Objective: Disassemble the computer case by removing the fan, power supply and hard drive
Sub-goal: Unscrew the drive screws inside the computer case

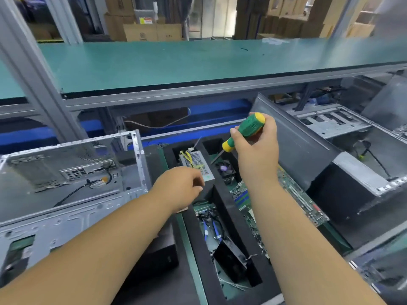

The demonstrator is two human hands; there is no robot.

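Down on the worktop (191,249), tight quarters: black foam tray (222,205) dead centre, split by a diagonal rib into long slots. Open computer case (72,186) hard against the left, its upright rear wall edge rising just beside the tray's far corner. Dark grey case panel (293,142) leaning in close on the right, more stripped chassis (332,124) behind it. Green shelf (176,62) overhanging the far side, so free room mostly straight above the tray.

Power supply (196,162) lying in the far end of the left slot, yellow wires on top. Fan (224,168) in the next slot over, motherboard (284,194) stretched along the right side. Cables (211,230) tangled in the near part of the left slot.

Left hand (182,183) reaching in low, fingers curled downward at the near end of the power supply; grip on anything, cannot tell. Right hand (255,142) raised above the fan, wrist bent, fingers wrapped round a green and yellow screwdriver (244,130), tip angled down-left toward the slot.
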